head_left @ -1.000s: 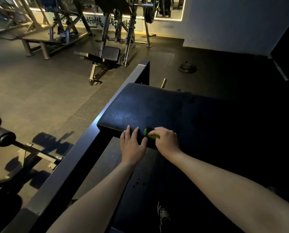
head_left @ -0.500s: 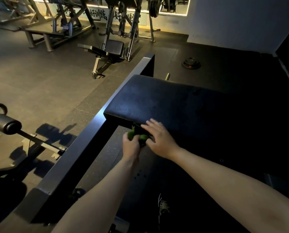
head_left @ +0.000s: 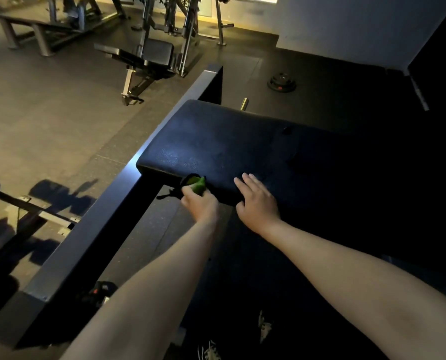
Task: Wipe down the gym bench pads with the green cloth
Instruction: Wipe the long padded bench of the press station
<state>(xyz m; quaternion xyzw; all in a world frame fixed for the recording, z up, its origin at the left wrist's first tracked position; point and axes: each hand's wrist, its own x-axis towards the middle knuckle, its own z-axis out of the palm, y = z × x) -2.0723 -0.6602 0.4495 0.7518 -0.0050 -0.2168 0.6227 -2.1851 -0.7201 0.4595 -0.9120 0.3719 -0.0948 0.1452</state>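
My left hand [head_left: 199, 203] has its fingers curled round the green cloth [head_left: 197, 185], bunched against the near left edge of the bench pad [head_left: 216, 141]. My right hand [head_left: 257, 201] lies flat on the pad's near edge just beside it, fingers straight. The cloth looks light, soft and limp, so I judge a bunched fistful holds it best. Most of it hides in my fist, and the pad's right side is lost in shadow.

Bench pad [head_left: 216, 141] bears right hand [head_left: 258, 203], apparently flat.
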